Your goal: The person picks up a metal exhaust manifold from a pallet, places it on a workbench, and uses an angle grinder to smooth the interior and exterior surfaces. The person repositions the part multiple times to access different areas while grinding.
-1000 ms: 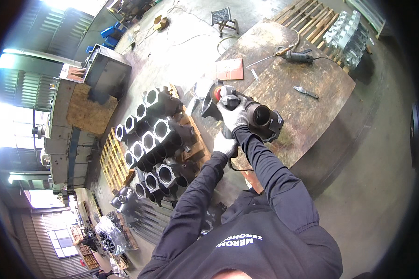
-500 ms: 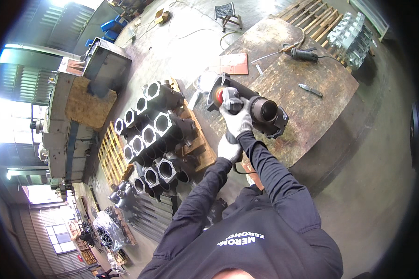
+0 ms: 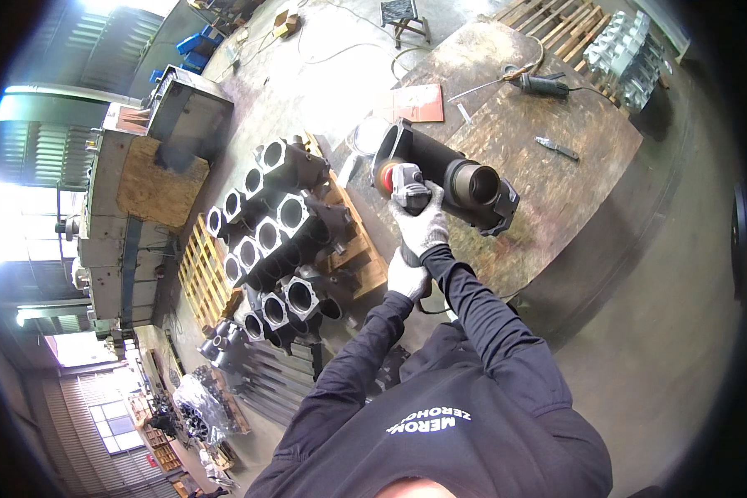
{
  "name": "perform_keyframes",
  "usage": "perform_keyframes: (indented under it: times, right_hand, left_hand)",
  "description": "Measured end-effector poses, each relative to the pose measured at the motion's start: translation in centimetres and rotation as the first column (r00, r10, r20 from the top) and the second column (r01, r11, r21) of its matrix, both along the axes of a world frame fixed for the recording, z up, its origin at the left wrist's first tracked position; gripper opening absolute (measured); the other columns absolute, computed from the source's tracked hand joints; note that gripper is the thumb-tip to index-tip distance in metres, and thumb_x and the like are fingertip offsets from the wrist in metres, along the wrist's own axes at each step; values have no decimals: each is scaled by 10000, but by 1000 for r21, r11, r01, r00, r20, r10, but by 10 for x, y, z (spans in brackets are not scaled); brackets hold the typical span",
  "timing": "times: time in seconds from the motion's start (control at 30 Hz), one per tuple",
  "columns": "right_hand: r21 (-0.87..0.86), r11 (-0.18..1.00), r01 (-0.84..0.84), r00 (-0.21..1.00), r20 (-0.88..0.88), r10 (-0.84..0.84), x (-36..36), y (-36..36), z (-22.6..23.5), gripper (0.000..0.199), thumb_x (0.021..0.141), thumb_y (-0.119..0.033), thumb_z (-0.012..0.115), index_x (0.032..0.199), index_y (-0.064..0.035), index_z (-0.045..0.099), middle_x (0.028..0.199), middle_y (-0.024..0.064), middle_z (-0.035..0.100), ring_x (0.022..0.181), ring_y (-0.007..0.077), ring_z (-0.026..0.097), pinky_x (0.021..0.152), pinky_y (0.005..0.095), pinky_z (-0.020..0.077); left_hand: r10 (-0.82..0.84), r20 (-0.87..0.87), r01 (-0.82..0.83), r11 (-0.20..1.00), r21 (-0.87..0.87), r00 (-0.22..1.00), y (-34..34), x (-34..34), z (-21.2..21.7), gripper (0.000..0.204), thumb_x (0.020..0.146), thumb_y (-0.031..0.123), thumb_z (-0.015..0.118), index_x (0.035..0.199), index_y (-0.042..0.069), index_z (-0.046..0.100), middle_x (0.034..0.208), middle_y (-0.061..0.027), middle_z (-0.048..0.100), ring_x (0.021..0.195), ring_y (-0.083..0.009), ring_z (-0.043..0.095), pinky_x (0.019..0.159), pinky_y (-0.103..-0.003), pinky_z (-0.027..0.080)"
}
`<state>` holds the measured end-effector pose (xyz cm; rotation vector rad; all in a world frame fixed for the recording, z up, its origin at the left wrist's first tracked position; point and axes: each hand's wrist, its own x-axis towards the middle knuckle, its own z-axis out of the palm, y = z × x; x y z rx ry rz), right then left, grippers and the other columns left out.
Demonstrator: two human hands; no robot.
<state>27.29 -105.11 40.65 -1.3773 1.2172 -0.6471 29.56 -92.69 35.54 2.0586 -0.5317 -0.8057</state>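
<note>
Head view: 2 gloved hands on 1 angle grinder (image 3: 400,178). Right hand (image 3: 422,226) wrapped tight round grinder body; left hand (image 3: 408,278) closed on its rear end, lower down. Grinder's red disc end touches 1 black cast pipe housing (image 3: 452,174) lying on round wooden table (image 3: 556,166). Table also has 1 second grinder (image 3: 544,83), 1 knife-like tool (image 3: 556,148), 1 flat red-orange square sheet (image 3: 417,103). Pallet (image 3: 195,274) at left: approx 10 black flanged castings (image 3: 278,224).
</note>
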Motion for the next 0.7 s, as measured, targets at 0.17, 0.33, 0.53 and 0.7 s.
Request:
perform_keyframes:
  times: [0.17,0.33,0.53,0.7]
  right_hand:
    - [12,999,38,999,-40,-37,-1,-16,1,874,768,-490,828,1407,-176,320,1073,301,680,964,481,689,814,538,548]
    - [80,994,-79,996,-32,82,-6,7,4,889,780,-488,813,1427,-193,279,1095,310,674,988,480,690,854,525,544]
    - [28,999,18,999,-35,-17,-1,-15,0,897,766,-497,831,1413,-180,298,1051,290,686,942,473,697,798,529,555]
    - [83,992,-96,992,-77,102,-9,-1,10,873,787,-492,817,1414,-178,297,1048,290,689,943,466,702,808,519,552]
  left_hand:
    - [-40,30,41,998,-38,999,-13,6,-10,518,782,239,744,1199,-26,589,1119,-242,693,1087,-342,671,947,-384,500]
    - [16,-22,-18,997,-74,1000,11,-3,-11,536,807,203,719,1260,-33,558,1214,-219,672,1180,-323,635,993,-364,480]
    - [-67,32,69,995,-71,997,-11,1,2,477,807,202,729,1202,-22,583,1158,-214,691,1117,-313,661,956,-371,496]
    - [26,-67,-34,991,-126,997,2,-13,-3,406,818,98,676,1192,-26,577,1148,-200,689,1118,-294,655,958,-353,491]
